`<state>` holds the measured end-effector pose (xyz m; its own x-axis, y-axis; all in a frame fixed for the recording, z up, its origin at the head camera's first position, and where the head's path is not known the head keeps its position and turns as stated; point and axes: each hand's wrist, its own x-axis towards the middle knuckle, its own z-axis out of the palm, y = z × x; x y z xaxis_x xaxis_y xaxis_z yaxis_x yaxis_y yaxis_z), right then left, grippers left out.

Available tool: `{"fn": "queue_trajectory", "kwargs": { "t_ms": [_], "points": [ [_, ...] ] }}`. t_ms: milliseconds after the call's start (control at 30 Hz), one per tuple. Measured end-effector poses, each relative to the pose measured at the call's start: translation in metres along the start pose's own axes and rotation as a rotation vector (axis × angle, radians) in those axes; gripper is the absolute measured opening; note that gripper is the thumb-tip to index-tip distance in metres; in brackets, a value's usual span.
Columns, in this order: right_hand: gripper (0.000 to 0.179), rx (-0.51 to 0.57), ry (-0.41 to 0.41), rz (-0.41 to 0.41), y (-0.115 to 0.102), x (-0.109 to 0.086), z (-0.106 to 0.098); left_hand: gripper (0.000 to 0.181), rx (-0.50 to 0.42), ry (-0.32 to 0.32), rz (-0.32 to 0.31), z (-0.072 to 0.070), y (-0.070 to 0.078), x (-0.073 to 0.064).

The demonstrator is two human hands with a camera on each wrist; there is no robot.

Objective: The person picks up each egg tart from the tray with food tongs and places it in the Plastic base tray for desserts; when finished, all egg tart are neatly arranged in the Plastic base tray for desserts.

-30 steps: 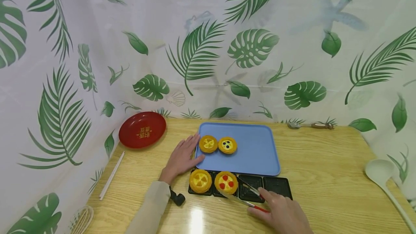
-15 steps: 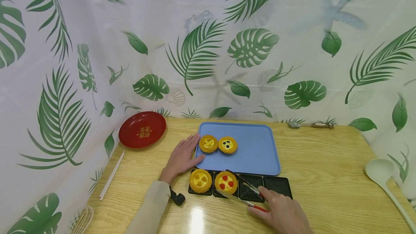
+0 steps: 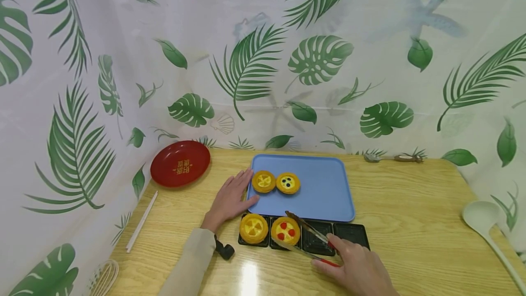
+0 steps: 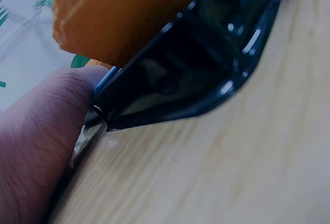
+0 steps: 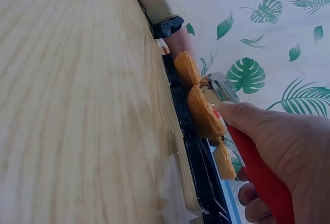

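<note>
The left hand (image 3: pixel 232 198) lies flat at the left edge of the tray (image 3: pixel 320 195), maybe steadying it. The right hand (image 3: pixel 358 265) grips tongs (image 3: pixel 314 231), spread to fit the red-dotted tart (image 3: pixel 285 231).

The head view is bright and clear, with a white shiny patch at the front of the counter (image 3: pixel 411 204). The left wrist view is darker and blurry, with small white sparkles on the black tray (image 4: pixel 175 77). The right wrist view looks grayish and a bit fuzzy.
</note>
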<state>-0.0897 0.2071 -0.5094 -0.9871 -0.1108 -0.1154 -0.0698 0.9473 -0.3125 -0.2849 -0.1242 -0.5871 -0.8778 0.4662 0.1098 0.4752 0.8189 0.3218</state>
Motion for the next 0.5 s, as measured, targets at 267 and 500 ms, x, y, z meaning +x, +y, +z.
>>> {"fn": "queue_trajectory", "kwargs": {
  "t_ms": [267, 500],
  "points": [
    [0.075, 0.016, 0.100, -0.033, -0.0014, -0.0010, -0.0027, 0.090, -0.019, 0.003, -0.001, -0.0014, 0.0004, -0.0008],
    [0.075, 0.036, 0.169, -0.054, 0.0014, 0.0012, -0.0042, 0.090, -0.020, 0.003, 0.003, -0.0024, 0.0007, -0.0009]
  ]
}}
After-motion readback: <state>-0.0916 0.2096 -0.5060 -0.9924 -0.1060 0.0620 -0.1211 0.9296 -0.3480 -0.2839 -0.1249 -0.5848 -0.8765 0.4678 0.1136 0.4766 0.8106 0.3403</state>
